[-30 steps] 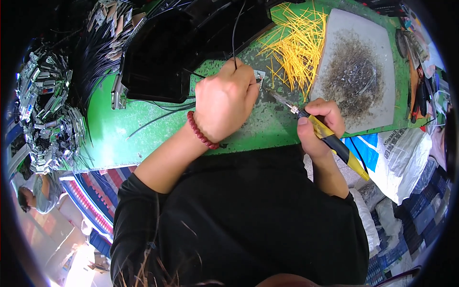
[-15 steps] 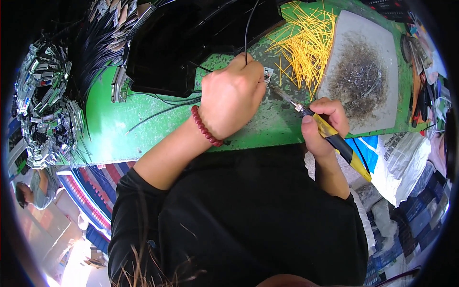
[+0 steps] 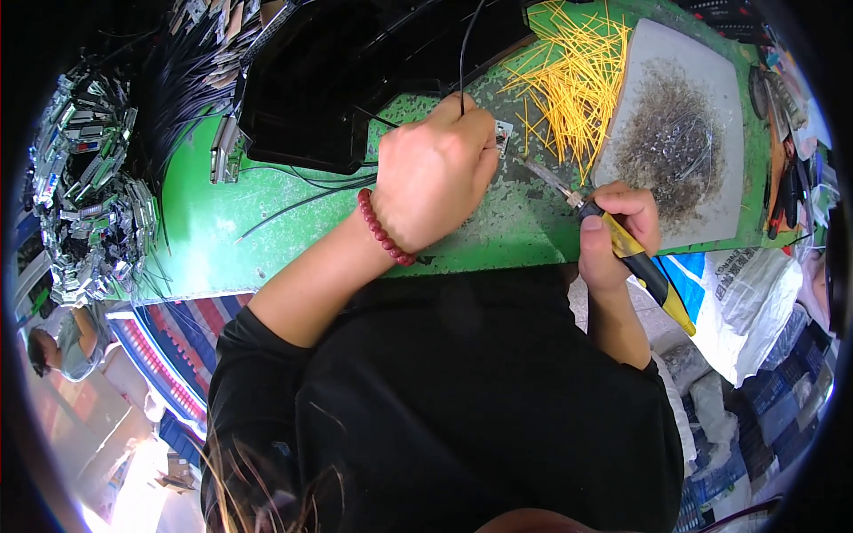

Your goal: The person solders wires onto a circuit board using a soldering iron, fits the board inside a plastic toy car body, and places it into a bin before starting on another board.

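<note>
While left hand (image 3: 435, 173) pinches black wire (image 3: 464, 53) at small board (image 3: 504, 135), right hand (image 3: 613, 233) grips soldering iron (image 3: 622, 244).

Bright, even light; glare lower left; rim bent, perhaps blurred.

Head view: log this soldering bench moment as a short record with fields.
surface: green bench top
left hand: pinching a thin black wire over a small circuit board
right hand: gripping a yellow and black soldering iron, tip pointing at the board
wrist: red bead bracelet
behind: yellow wire pieces, grey tile, black tray
</note>
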The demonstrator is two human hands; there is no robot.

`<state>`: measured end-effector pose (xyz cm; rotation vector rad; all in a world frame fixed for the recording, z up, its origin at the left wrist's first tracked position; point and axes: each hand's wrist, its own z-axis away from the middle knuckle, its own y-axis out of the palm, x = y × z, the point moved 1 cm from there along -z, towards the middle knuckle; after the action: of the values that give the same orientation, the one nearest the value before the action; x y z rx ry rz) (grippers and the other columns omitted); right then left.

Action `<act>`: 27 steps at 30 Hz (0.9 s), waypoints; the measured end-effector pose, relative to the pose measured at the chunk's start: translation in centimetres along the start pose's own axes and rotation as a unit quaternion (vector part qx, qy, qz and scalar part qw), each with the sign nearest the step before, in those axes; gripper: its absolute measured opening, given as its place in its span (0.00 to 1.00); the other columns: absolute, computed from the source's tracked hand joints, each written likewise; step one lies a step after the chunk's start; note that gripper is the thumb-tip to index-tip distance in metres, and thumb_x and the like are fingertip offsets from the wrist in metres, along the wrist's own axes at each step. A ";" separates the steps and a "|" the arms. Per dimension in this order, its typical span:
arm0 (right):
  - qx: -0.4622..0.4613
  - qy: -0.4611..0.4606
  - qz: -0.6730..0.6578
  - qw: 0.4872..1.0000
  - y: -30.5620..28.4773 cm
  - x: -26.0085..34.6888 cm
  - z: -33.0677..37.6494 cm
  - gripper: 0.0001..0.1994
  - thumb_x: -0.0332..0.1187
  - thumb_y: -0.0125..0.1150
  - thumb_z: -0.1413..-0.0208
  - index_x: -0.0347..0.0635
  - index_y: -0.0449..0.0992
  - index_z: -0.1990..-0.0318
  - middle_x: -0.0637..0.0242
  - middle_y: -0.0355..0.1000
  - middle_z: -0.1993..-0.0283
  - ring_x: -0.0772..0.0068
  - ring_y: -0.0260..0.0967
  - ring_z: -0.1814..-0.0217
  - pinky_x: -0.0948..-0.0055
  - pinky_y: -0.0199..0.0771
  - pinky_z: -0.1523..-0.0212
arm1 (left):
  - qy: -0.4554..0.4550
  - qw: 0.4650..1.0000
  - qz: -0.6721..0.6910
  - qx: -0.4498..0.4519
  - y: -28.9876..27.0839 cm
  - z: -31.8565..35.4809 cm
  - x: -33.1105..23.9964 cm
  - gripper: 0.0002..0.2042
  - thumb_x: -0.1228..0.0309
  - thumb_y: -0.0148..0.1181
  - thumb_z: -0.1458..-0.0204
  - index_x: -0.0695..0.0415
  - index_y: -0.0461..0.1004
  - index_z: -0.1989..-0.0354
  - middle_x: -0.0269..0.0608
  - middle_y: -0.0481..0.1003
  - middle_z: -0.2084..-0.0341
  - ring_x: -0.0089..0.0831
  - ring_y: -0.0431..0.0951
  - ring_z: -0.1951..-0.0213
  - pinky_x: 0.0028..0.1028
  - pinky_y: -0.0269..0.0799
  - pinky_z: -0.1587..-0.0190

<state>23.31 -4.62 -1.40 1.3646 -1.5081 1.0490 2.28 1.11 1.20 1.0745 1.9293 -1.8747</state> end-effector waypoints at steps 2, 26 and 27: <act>0.000 -0.004 0.002 1.000 0.0 0.1 -0.2 0.14 0.29 0.66 0.51 0.37 0.67 0.62 0.62 0.68 0.68 0.81 0.60 0.72 0.80 0.60 0.71 | 0.003 1.000 -0.001 -0.002 0.0 -0.1 -0.1 0.05 0.76 0.62 0.56 0.58 0.71 0.77 0.38 0.72 0.76 0.38 0.75 0.77 0.31 0.70 0.76; 0.092 -0.215 0.066 0.970 7.7 4.7 -5.7 0.22 0.15 0.64 0.54 0.37 0.64 0.53 0.54 0.75 0.65 0.66 0.75 0.64 0.71 0.77 0.61 | 0.105 0.989 0.008 -0.108 -6.7 2.8 -0.4 0.14 0.73 0.67 0.64 0.56 0.72 0.66 0.40 0.73 0.74 0.39 0.77 0.72 0.34 0.72 0.71; 0.111 -0.237 0.093 0.961 8.2 5.1 -6.1 0.24 0.15 0.64 0.54 0.37 0.61 0.51 0.55 0.74 0.65 0.67 0.75 0.65 0.71 0.77 0.62 | 0.093 0.989 0.009 -0.117 -6.7 2.8 -0.2 0.12 0.73 0.67 0.62 0.56 0.72 0.68 0.39 0.73 0.75 0.39 0.76 0.75 0.34 0.72 0.73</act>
<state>15.10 0.17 4.88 1.7488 -1.9418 1.0798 -2.72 -0.95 6.01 1.2223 2.1694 -1.5359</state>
